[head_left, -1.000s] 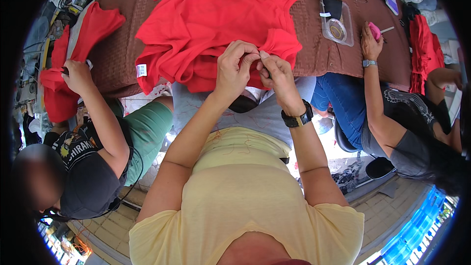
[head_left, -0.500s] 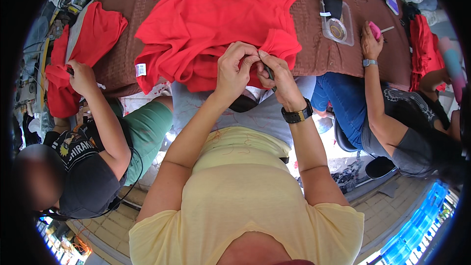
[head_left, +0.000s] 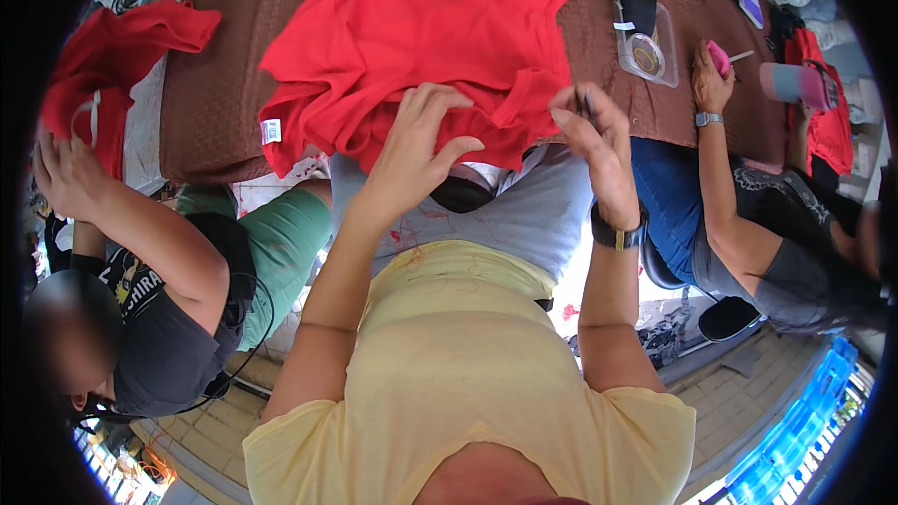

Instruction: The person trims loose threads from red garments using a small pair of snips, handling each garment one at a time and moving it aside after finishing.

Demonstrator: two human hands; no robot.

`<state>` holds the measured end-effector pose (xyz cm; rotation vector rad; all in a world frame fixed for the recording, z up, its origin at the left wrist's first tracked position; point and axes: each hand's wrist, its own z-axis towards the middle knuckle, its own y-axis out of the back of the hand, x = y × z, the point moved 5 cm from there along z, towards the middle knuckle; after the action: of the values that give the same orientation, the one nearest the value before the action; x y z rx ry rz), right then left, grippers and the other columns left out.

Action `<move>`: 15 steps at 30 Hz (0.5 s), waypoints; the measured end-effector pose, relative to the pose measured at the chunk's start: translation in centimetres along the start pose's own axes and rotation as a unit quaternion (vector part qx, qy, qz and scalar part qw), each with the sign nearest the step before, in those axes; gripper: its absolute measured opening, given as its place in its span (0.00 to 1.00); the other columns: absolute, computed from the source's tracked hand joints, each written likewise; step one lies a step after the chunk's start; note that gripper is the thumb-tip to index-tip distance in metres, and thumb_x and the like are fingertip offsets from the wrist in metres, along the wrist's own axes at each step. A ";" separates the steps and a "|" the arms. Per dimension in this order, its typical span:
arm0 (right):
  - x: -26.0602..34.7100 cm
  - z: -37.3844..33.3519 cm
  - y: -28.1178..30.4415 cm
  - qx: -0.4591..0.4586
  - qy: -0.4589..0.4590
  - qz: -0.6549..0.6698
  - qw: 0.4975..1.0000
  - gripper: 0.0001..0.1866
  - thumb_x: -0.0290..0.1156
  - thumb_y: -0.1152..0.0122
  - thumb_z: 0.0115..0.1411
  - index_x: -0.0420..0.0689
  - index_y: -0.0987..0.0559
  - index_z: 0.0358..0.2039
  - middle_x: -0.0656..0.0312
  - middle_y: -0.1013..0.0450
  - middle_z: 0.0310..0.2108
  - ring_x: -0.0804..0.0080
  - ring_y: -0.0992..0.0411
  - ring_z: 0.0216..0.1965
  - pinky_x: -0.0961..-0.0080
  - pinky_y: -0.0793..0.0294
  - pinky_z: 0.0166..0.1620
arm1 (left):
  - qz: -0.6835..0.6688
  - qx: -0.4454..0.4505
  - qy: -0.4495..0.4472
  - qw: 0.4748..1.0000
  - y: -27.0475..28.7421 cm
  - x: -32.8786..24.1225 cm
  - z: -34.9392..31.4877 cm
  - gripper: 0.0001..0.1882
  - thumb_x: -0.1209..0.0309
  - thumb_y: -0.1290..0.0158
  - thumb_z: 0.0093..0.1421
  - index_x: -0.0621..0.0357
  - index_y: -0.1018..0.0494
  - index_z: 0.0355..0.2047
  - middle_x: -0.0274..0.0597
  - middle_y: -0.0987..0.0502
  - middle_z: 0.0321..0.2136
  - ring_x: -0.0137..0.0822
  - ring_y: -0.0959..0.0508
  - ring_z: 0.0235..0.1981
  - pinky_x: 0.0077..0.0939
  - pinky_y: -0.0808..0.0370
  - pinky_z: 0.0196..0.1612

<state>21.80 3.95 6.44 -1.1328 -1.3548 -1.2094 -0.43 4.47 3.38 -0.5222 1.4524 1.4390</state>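
Observation:
Red knit fabric, seemingly a garment, lies bunched on the brown-covered table in front of me and droops over its near edge. My left hand is at this edge, thumb and fingers apart with nothing between them. To the right of the fabric, my right hand is raised with curled fingers around a small dark tool. Most of that tool is hidden by the fingers, so its kind does not show. A white tag hangs at the fabric's left corner.
A clear plastic tub with a tape roll and black cloth sits at the right. Beyond it a co-worker's hand holds something pink. At the left, another person handles red fabric. The brown table cover ends near my lap.
My hands have parted: the right moved right with the small tool, the left opened and shifted left off the fabric. The left co-worker's red cloth moved further left. A pink-and-blue tumbler at right tipped sideways.

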 end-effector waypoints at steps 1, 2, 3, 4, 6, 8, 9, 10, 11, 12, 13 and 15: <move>0.4 0.9 -0.3 0.007 0.053 -0.031 0.998 0.10 0.25 0.41 0.57 0.38 0.21 0.39 0.65 0.25 0.32 0.77 0.29 0.37 0.82 0.35 0.32 | 0.032 0.000 -0.040 0.999 -0.9 -0.2 0.4 0.18 0.70 0.36 0.55 0.63 0.26 0.44 0.46 0.27 0.48 0.48 0.30 0.53 0.41 0.32 0.57; 0.9 1.8 -0.9 0.017 0.106 -0.063 0.992 0.12 0.23 0.42 0.55 0.37 0.21 0.41 0.63 0.24 0.33 0.75 0.27 0.40 0.81 0.33 0.34 | 0.065 -0.003 -0.078 0.995 -1.6 -0.2 0.7 0.18 0.71 0.37 0.56 0.63 0.26 0.44 0.46 0.27 0.48 0.47 0.30 0.53 0.41 0.32 0.57; 1.4 2.6 -1.4 0.027 0.159 -0.095 0.982 0.15 0.21 0.42 0.53 0.36 0.21 0.42 0.62 0.23 0.35 0.74 0.26 0.43 0.80 0.31 0.36 | 0.097 -0.006 -0.116 0.989 -2.3 0.0 1.0 0.17 0.72 0.37 0.57 0.63 0.26 0.45 0.46 0.27 0.48 0.47 0.30 0.53 0.41 0.31 0.56; 1.7 3.1 -2.1 0.049 0.183 -0.135 0.972 0.17 0.19 0.44 0.50 0.35 0.21 0.42 0.59 0.22 0.36 0.73 0.24 0.45 0.79 0.29 0.38 | 0.123 -0.006 -0.154 0.980 -2.8 0.6 1.3 0.14 0.75 0.41 0.60 0.64 0.27 0.46 0.46 0.27 0.46 0.49 0.27 0.48 0.39 0.29 0.53; 0.4 3.8 -2.2 0.096 0.152 -0.169 0.969 0.16 0.19 0.44 0.50 0.35 0.21 0.41 0.58 0.22 0.36 0.72 0.24 0.42 0.80 0.29 0.39 | 0.012 0.006 -0.078 0.997 -2.4 0.8 1.9 0.12 0.76 0.44 0.62 0.63 0.27 0.46 0.46 0.26 0.44 0.49 0.26 0.46 0.37 0.29 0.53; -0.5 4.2 -1.9 0.118 0.102 -0.160 0.975 0.12 0.19 0.42 0.53 0.35 0.21 0.40 0.62 0.24 0.33 0.76 0.27 0.35 0.83 0.31 0.37 | -0.050 0.016 -0.048 0.997 -1.2 0.2 2.4 0.11 0.76 0.46 0.65 0.64 0.28 0.47 0.46 0.23 0.39 0.43 0.22 0.43 0.32 0.29 0.52; -0.6 4.3 -1.6 0.114 0.087 -0.126 0.982 0.11 0.20 0.41 0.55 0.36 0.21 0.40 0.64 0.25 0.32 0.78 0.28 0.35 0.83 0.31 0.37 | -0.097 0.021 -0.039 0.994 -0.6 -0.1 2.5 0.11 0.76 0.46 0.65 0.65 0.28 0.47 0.46 0.23 0.39 0.41 0.22 0.43 0.31 0.29 0.52; -0.6 4.5 -1.3 0.110 0.072 -0.092 0.987 0.10 0.21 0.41 0.56 0.36 0.21 0.40 0.66 0.25 0.32 0.81 0.30 0.34 0.83 0.32 0.38 | -0.144 0.026 -0.030 0.989 -0.2 -0.4 2.6 0.11 0.76 0.47 0.66 0.65 0.28 0.47 0.46 0.22 0.39 0.39 0.22 0.44 0.31 0.29 0.52; -0.4 4.6 -1.4 0.106 0.057 -0.056 0.991 0.09 0.21 0.40 0.57 0.36 0.21 0.39 0.67 0.26 0.32 0.83 0.31 0.34 0.84 0.32 0.38 | -0.189 0.031 -0.020 0.981 0.3 -0.6 2.7 0.11 0.75 0.47 0.66 0.65 0.28 0.47 0.46 0.22 0.39 0.37 0.21 0.44 0.30 0.29 0.52; 0.3 4.7 -1.5 0.103 0.068 -0.032 0.992 0.07 0.21 0.37 0.58 0.37 0.21 0.38 0.71 0.27 0.32 0.88 0.34 0.34 0.83 0.33 0.38 | -0.217 0.036 0.012 0.975 0.5 -0.6 2.8 0.10 0.75 0.44 0.65 0.66 0.26 0.45 0.47 0.21 0.39 0.34 0.21 0.46 0.28 0.28 0.51; 0.7 4.7 -1.8 0.087 0.096 -0.039 0.991 0.07 0.20 0.37 0.57 0.38 0.21 0.37 0.71 0.27 0.31 0.87 0.34 0.34 0.84 0.33 0.38 | -0.174 0.018 -0.004 0.985 1.0 -0.9 2.8 0.09 0.76 0.43 0.63 0.66 0.25 0.43 0.47 0.21 0.39 0.35 0.21 0.44 0.27 0.27 0.49; 1.4 4.8 -2.0 0.051 0.152 -0.056 0.985 0.08 0.19 0.35 0.55 0.39 0.22 0.36 0.70 0.28 0.30 0.85 0.34 0.33 0.84 0.33 0.38 | -0.090 -0.015 -0.039 0.995 1.5 -1.6 3.0 0.07 0.80 0.41 0.59 0.65 0.24 0.38 0.47 0.22 0.38 0.36 0.21 0.42 0.26 0.25 0.44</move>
<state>19.32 8.63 7.40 -0.7713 -1.2420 -1.3192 -0.07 7.02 6.05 -0.5936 1.2894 1.3258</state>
